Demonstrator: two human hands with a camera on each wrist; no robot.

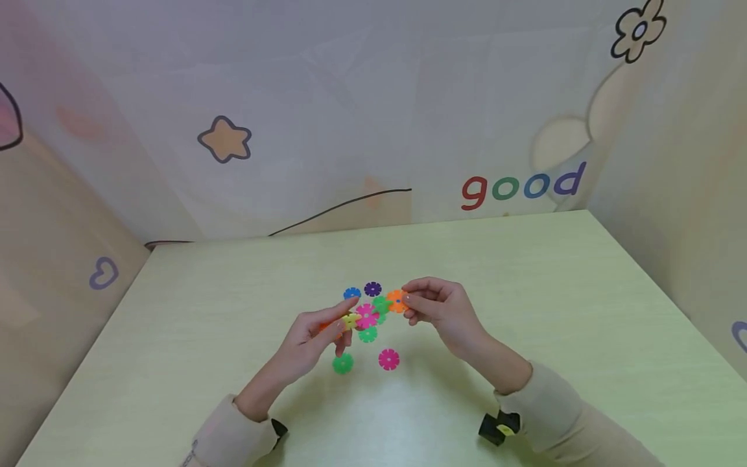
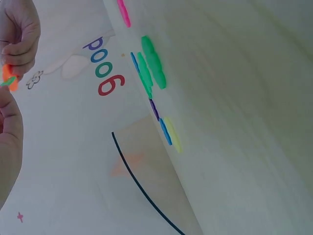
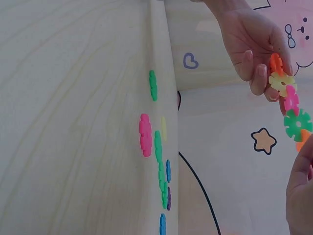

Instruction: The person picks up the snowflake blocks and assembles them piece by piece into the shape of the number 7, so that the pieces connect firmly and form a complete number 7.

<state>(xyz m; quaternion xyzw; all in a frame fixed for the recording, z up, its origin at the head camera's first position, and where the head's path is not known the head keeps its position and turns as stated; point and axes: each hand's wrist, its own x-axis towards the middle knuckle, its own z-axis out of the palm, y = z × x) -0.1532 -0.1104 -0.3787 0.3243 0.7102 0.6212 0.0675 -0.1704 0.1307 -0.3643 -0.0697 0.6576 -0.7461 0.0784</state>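
Both hands hold a chain of slotted plastic snowflake discs above the table. In the head view, my left hand (image 1: 303, 340) grips its left end, thumb and fingers around an orange disc beside a yellow one. The right wrist view shows that orange disc (image 3: 276, 63), then the yellow disc (image 3: 282, 84), a pink disc (image 3: 291, 100) and a green disc (image 3: 297, 125), slotted together at angles. At the right end, an orange disc (image 1: 397, 301) is pinched between the thumb and fingers of my right hand (image 1: 448, 316).
Loose discs lie flat on the pale table (image 1: 525, 292) under and around the hands: a green disc (image 1: 343, 363), a pink disc (image 1: 388, 359), a purple disc (image 1: 373, 289), a blue disc (image 1: 352, 294) and others. A printed backdrop (image 1: 350, 117) stands along the table's far edge.
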